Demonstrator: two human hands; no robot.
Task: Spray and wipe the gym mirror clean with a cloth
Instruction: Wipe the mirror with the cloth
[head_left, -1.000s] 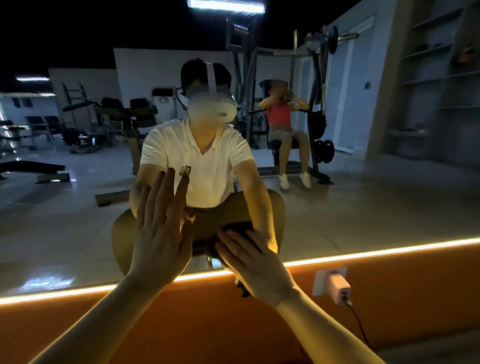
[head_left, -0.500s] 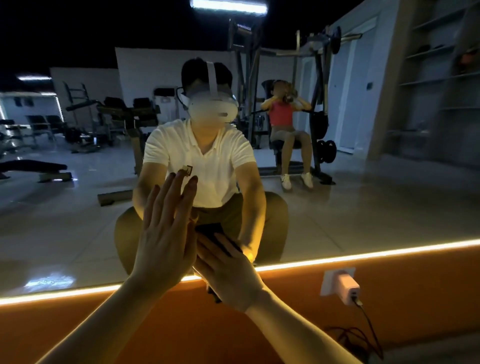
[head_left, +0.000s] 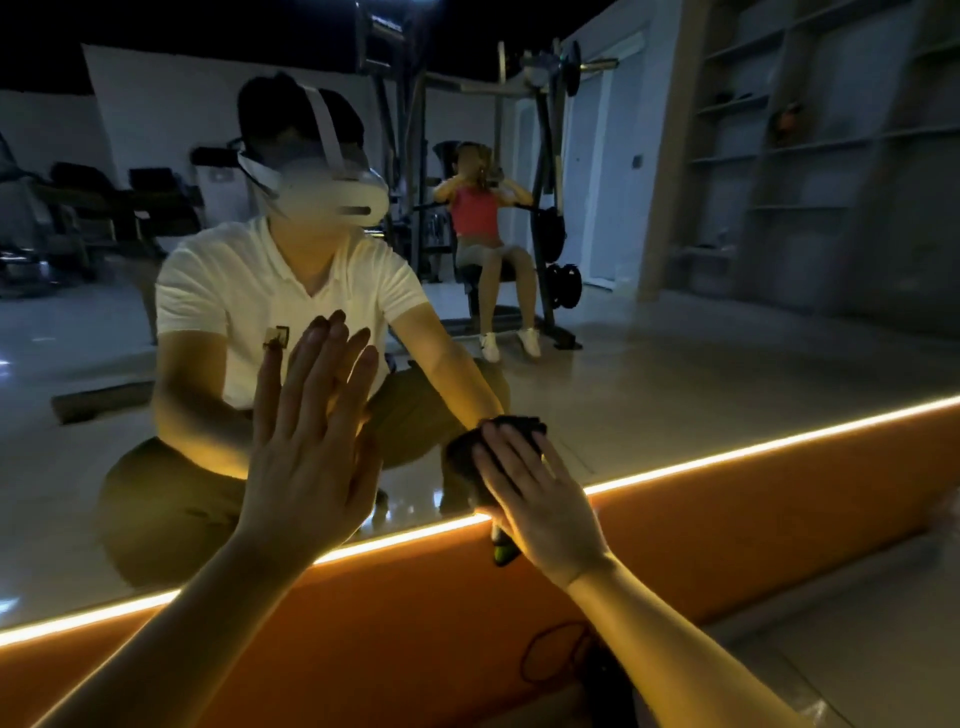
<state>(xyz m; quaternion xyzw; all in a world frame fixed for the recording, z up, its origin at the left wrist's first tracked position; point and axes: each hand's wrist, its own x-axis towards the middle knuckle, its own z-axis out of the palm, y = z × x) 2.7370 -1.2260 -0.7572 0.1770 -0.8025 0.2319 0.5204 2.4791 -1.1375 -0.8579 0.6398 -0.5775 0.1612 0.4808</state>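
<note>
The right hand (head_left: 537, 501) has slid rightward along the glass since half a second ago, so it now sits apart from the left hand (head_left: 311, 447) instead of tucked just beside it. The left hand lies flat on the mirror (head_left: 675, 384), fingers straight and holding nothing. The right hand's straight, spread fingers press the dark cloth (head_left: 503, 550) onto the mirror's bottom edge, a corner hanging below the palm. A glowing light strip (head_left: 753, 448) runs under the glass above an orange wall (head_left: 415, 623); a cable (head_left: 556, 656) lies below.
</note>
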